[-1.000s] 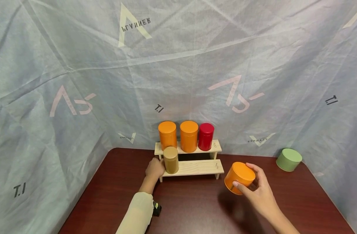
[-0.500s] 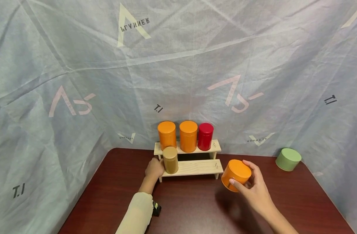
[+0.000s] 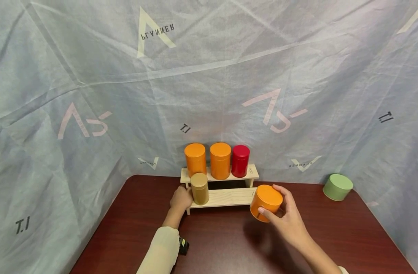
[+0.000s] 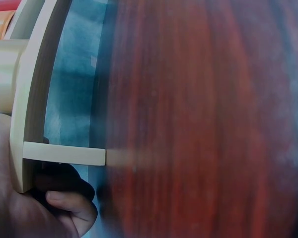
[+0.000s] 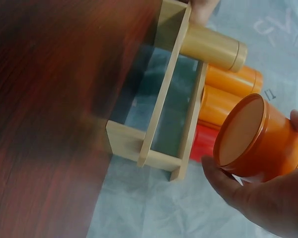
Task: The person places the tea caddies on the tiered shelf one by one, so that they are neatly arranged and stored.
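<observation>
My right hand holds a short orange tin between thumb and fingers, tilted, off the table near the right end of a two-step wooden rack. In the right wrist view the tin's round base faces the camera. My left hand grips the left end of the rack; in the left wrist view its curled fingers reach under the step. A gold tin stands on the lower step beside that hand. On the upper step are two tall orange tins and a red tin.
A low green tin lies by the back right corner of the dark red-brown table. Grey fabric with printed letters hangs behind and along both sides. The rack stands close to the back fabric.
My right hand has carried the short orange tin leftward and slightly up, so that it now overlaps the right end of the lower step in the head view. The left hand stays put.
</observation>
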`<control>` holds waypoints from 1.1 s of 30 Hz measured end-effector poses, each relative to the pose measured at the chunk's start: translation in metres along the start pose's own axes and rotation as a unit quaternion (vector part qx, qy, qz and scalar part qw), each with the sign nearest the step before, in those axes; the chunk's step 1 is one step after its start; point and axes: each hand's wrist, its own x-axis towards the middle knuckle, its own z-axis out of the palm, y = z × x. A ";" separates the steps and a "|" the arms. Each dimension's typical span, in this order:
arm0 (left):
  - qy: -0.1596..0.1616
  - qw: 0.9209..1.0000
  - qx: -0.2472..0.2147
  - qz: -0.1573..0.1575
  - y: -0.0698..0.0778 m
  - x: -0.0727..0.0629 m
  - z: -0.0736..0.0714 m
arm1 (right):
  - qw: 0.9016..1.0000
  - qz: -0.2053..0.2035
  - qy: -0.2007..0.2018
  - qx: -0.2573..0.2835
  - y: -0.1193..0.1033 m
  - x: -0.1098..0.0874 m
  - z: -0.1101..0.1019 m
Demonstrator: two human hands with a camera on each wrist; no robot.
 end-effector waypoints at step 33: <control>-0.002 1.000 0.000 0.003 0.002 -0.002 -0.001 | 0.999 -0.024 -0.029 -0.016 0.005 0.013 0.028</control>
